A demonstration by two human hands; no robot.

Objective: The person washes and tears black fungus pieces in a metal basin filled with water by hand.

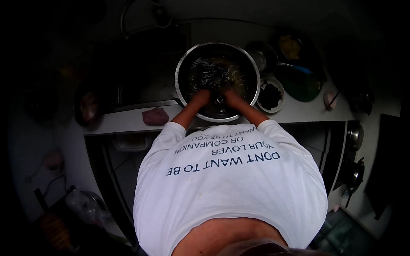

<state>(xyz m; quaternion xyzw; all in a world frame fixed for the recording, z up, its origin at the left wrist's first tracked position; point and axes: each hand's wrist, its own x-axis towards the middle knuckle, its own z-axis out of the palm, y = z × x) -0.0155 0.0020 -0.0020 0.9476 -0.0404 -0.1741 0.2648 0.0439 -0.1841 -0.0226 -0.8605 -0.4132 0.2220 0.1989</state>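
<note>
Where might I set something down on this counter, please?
Bare white counter shows left of the mauve soft-looking bundle and in front of the rounded green board. The wide metal bowl and round white plate crowd together.

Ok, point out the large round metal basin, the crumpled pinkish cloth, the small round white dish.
Large round metal basin (177, 80): head view, on its rim.
Crumpled pinkish cloth (155, 116): head view, middle of its top.
Small round white dish (273, 80): head view, on its rim.

From overhead, a round silvery metal basin (177, 79) is being viewed steeply downward, beyond a nearer white lettered shirt (235, 187)
</note>
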